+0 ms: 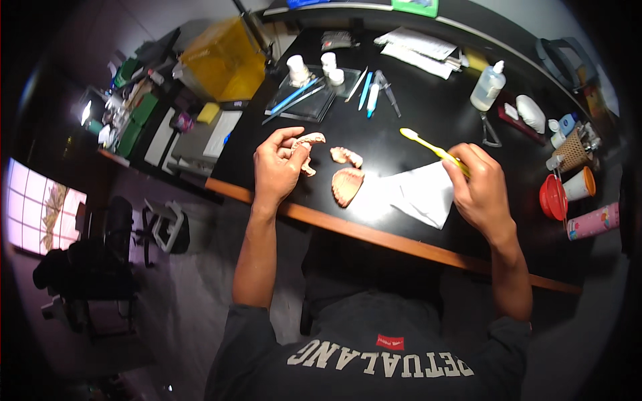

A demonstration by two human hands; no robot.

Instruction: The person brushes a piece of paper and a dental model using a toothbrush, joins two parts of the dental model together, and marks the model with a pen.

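Between the thumb and fingers of my left hand (277,164) is a pinkish-tan dental cast (309,148), curved like an arch and held just above the table's near left part. My right hand (481,184) grips a yellow toothbrush (424,142), its bristled head pointing left over the table. Two more pieces in the same colour lie between my hands: a small arch-shaped one (346,157) and, nearer to me, a wider dental cast (348,186). A white paper sheet (424,194) lies beside the wider cast, reaching to my right hand.
Small white jars (297,67) and blue-handled tools (301,93) sit on a dark glass plate at the back left. A squeeze bottle (488,85) stands at the back right. Along the right edge are a red bowl (553,197), an orange-rimmed cup (580,183) and a pink cylinder (594,222).
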